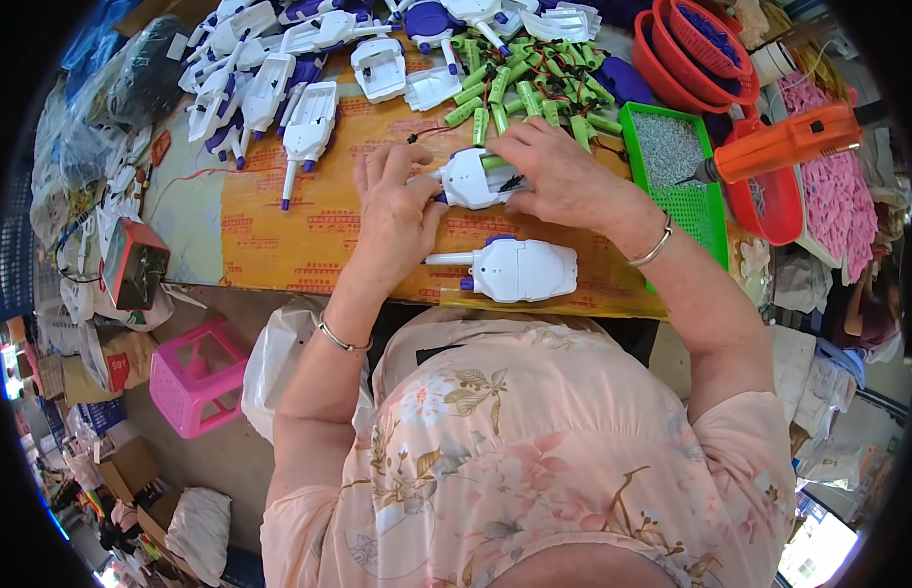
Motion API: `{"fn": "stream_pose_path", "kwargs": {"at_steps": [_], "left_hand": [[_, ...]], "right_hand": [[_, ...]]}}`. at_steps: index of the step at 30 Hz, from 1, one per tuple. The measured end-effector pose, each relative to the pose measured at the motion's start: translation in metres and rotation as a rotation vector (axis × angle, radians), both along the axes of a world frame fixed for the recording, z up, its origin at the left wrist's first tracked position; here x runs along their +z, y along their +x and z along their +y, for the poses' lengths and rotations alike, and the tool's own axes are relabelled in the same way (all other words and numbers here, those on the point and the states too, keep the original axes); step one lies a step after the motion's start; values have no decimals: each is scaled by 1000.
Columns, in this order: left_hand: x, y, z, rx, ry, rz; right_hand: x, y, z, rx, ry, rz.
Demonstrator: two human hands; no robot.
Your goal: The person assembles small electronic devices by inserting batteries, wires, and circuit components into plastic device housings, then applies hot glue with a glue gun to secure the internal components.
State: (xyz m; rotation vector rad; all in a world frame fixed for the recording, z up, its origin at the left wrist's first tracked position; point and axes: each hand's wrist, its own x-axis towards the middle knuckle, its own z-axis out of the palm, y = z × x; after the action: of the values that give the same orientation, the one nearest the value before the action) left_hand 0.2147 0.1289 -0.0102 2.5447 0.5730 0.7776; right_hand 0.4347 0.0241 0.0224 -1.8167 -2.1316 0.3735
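Observation:
A white plastic housing [466,183] with purple edges lies on the table, its battery compartment open and a dark wire or plug showing inside. My left hand [395,201] is closed on its left end, near the purple parts. Fingers of my right hand [559,176] curl over the right end, pressing a green battery [491,160] at the compartment's upper side; they hide most of it. Nearer to me is a similar white device [527,270], its cover on and its stem pointing left. Beyond my hands lies a heap of green wired batteries [523,90].
White and purple housings [265,93] are piled at the far left. A green tray [672,147] of small screws stands right, with an orange power screwdriver [789,143] over its edge. Red baskets [672,59] stand behind it. A pink stool [196,377] is on the floor, left.

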Motion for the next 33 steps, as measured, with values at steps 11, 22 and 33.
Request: {"fn": "stream_pose_path", "kwargs": {"at_steps": [11, 22, 33], "left_hand": [[2, -5, -9, -182, 15, 26], [15, -14, -18, -73, -136, 4], [23, -1, -20, -142, -122, 0]], "right_hand": [[21, -5, -14, 9, -20, -121], [-27, -14, 119, -70, 312, -405], [32, 23, 35, -68, 168, 403]]}}
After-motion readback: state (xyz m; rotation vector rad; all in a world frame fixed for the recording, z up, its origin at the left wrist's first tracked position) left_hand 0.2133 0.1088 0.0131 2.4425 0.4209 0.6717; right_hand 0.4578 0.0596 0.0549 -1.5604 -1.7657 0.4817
